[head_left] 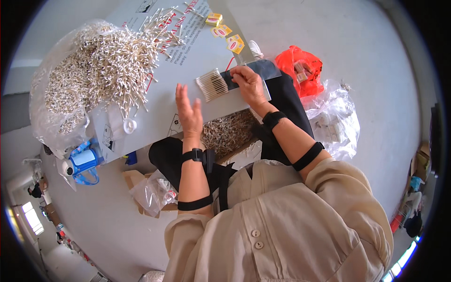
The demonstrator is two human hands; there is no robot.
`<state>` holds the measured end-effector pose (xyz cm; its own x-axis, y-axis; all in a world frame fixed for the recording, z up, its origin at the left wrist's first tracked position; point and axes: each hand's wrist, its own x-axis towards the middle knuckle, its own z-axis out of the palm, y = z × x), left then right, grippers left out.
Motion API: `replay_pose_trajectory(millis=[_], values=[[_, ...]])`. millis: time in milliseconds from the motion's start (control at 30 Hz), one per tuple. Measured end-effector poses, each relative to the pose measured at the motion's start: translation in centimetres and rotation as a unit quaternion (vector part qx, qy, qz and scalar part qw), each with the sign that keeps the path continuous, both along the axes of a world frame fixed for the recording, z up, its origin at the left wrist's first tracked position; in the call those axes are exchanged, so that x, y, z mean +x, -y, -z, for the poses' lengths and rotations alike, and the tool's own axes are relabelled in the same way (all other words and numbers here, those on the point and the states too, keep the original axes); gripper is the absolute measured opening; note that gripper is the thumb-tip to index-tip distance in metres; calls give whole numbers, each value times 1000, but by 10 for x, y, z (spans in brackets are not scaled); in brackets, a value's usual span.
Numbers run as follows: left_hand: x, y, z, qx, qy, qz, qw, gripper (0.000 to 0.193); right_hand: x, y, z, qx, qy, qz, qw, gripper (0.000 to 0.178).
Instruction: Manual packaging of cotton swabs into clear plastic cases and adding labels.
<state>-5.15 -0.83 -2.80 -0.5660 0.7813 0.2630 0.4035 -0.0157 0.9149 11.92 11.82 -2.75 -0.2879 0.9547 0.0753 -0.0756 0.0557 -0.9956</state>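
Observation:
A row of cotton swabs (pixel 212 85) lies side by side on the grey table, over one end of a dark flat strip (pixel 229 81). My right hand (pixel 250 85) is at the right of this row, its fingers bent together over the strip; what they pinch, if anything, is hidden. My left hand (pixel 190 113) hovers left of the row, fingers stretched and holding nothing. A big heap of loose cotton swabs (pixel 122 61) spills from a clear plastic bag (pixel 40 101) on the left.
Small yellow packets (pixel 235 44) lie at the table's far edge. A roll of white tape (pixel 129 125) and a blue bottle (pixel 83 160) are at the left. A box of swabs (pixel 230 134) sits below the near edge. Red (pixel 299 70) and clear bags (pixel 334 120) stand right.

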Motion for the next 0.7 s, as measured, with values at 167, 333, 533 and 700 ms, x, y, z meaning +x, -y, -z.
replay_pose_trajectory(millis=[167, 333, 533, 700], values=[[34, -4, -17, -224, -379, 72, 895, 85, 12, 11, -2, 170, 109, -20, 979, 9], [34, -5, -13, -272, -433, 75, 856, 88, 10, 14, -6, 206, 135, -42, 968, 6], [34, -7, -11, -267, -439, 67, 855, 85, 11, 15, -4, 254, 152, -47, 954, 5], [34, -7, -10, -261, -437, 65, 858, 85, 10, 16, -4, 267, 164, -43, 949, 4]])
